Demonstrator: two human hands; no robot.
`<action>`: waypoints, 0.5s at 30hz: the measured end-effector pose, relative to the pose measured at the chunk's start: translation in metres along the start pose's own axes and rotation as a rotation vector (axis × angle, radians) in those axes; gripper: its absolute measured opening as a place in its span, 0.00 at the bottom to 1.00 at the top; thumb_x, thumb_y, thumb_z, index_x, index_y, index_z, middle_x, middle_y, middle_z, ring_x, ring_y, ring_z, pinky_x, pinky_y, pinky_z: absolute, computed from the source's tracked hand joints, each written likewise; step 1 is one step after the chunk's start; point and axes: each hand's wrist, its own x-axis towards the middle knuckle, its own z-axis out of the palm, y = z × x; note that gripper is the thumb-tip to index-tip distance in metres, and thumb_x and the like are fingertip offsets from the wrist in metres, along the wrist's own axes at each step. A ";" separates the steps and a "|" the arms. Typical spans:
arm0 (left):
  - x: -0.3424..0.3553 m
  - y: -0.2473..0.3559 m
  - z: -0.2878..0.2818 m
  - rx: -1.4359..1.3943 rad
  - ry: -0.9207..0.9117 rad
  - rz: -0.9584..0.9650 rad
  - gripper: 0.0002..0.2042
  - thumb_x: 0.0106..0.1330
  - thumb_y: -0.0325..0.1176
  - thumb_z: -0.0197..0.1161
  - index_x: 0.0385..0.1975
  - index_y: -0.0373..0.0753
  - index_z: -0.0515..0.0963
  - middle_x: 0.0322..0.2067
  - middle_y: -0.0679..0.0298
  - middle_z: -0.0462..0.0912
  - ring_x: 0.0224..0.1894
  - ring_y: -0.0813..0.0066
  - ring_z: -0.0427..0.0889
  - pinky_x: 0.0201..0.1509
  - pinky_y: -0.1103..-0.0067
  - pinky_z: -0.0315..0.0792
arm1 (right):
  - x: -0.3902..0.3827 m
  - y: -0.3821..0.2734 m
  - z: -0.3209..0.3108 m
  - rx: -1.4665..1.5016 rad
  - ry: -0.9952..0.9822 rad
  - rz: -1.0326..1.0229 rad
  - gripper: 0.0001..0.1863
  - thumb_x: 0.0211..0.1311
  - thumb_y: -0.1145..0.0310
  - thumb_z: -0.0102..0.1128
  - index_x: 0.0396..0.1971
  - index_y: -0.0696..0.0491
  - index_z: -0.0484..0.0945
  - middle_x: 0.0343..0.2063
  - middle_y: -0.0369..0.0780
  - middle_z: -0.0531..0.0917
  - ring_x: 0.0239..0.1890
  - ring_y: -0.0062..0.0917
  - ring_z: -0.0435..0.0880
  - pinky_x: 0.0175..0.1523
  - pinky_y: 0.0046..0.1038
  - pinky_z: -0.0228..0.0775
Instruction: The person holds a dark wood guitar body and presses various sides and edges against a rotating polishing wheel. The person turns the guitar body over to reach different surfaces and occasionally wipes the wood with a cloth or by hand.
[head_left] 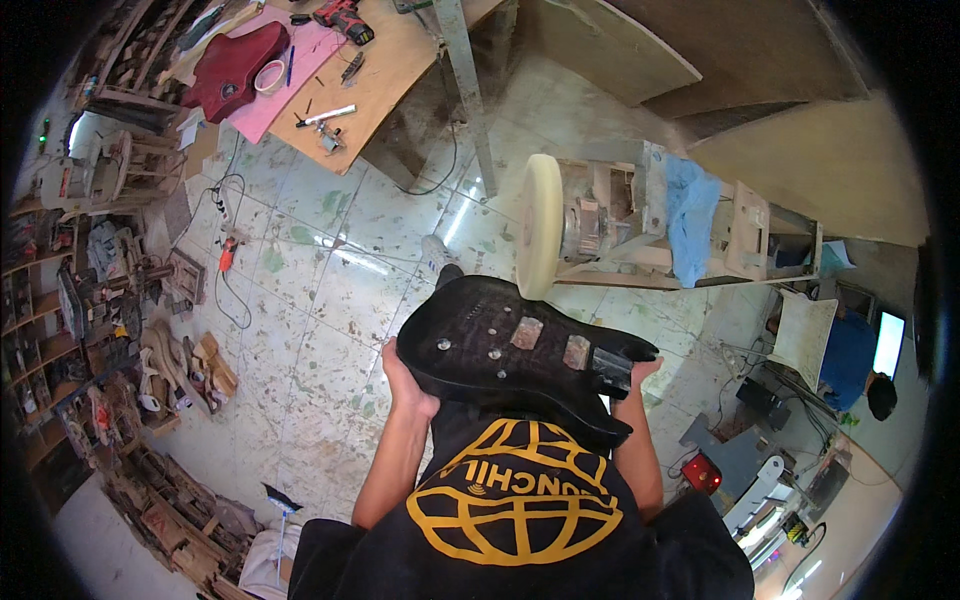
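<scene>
A black electric guitar body (470,340) lies flat across my two hands, in front of my torso. It has two bare pickup cavities, several drilled holes and a neck pocket at its right end. My left hand (408,382) grips the rounded left end, its fingers mostly hidden beneath. At the other end my right hand (642,376) holds the body beside the horn and the neck pocket. A pale round buffing wheel (540,228) stands just beyond the far edge of the body. Their outlines meet in view, but I cannot tell whether they touch.
The wheel's wooden stand (640,235) carries a blue cloth (690,215). On the workbench (385,85) at far left lie a red guitar body (235,70), a tape roll (270,77) and a drill (345,18). Cables cross the tiled floor (310,300). A person (850,360) is at far right.
</scene>
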 end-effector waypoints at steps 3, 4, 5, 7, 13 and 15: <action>-0.004 0.013 0.006 0.008 0.033 0.034 0.28 0.66 0.55 0.35 0.49 0.40 0.74 0.50 0.58 0.77 0.51 0.60 0.75 0.57 0.62 0.67 | 0.028 0.016 -0.013 -0.062 -0.095 0.055 0.38 0.56 0.37 0.28 0.40 0.55 0.77 0.37 0.48 0.81 0.39 0.46 0.79 0.47 0.48 0.72; 0.000 0.016 0.002 0.012 0.053 0.083 0.27 0.66 0.54 0.34 0.49 0.40 0.74 0.50 0.58 0.77 0.51 0.60 0.75 0.57 0.63 0.68 | 0.028 0.023 0.003 -0.081 -0.193 0.088 0.36 0.56 0.38 0.29 0.36 0.55 0.78 0.34 0.47 0.82 0.37 0.46 0.80 0.46 0.47 0.73; 0.003 0.020 -0.003 0.017 0.073 0.132 0.27 0.67 0.53 0.34 0.49 0.40 0.74 0.50 0.58 0.77 0.51 0.60 0.75 0.57 0.64 0.68 | 0.024 0.035 0.015 -0.180 -0.041 0.061 0.32 0.55 0.41 0.31 0.29 0.54 0.78 0.30 0.46 0.82 0.32 0.45 0.80 0.42 0.46 0.75; 0.006 0.028 -0.005 0.004 0.076 0.154 0.26 0.66 0.52 0.35 0.47 0.39 0.74 0.48 0.57 0.78 0.49 0.60 0.76 0.55 0.64 0.69 | 0.032 0.051 0.021 -0.171 -0.067 0.078 0.32 0.55 0.42 0.32 0.29 0.54 0.78 0.30 0.45 0.82 0.32 0.44 0.80 0.42 0.45 0.75; 0.017 0.050 -0.002 0.040 0.092 0.193 0.25 0.67 0.49 0.35 0.45 0.38 0.75 0.45 0.56 0.79 0.46 0.60 0.78 0.54 0.64 0.71 | 0.091 0.100 -0.018 -0.053 -0.063 0.122 0.26 0.58 0.45 0.34 0.30 0.52 0.76 0.29 0.42 0.81 0.31 0.41 0.80 0.41 0.42 0.75; 0.015 0.058 -0.013 0.022 0.115 0.232 0.25 0.67 0.49 0.36 0.45 0.38 0.75 0.45 0.56 0.79 0.46 0.59 0.78 0.53 0.63 0.72 | 0.071 0.117 0.020 -0.116 -0.002 0.086 0.27 0.58 0.45 0.34 0.31 0.52 0.76 0.29 0.42 0.81 0.31 0.41 0.80 0.41 0.42 0.74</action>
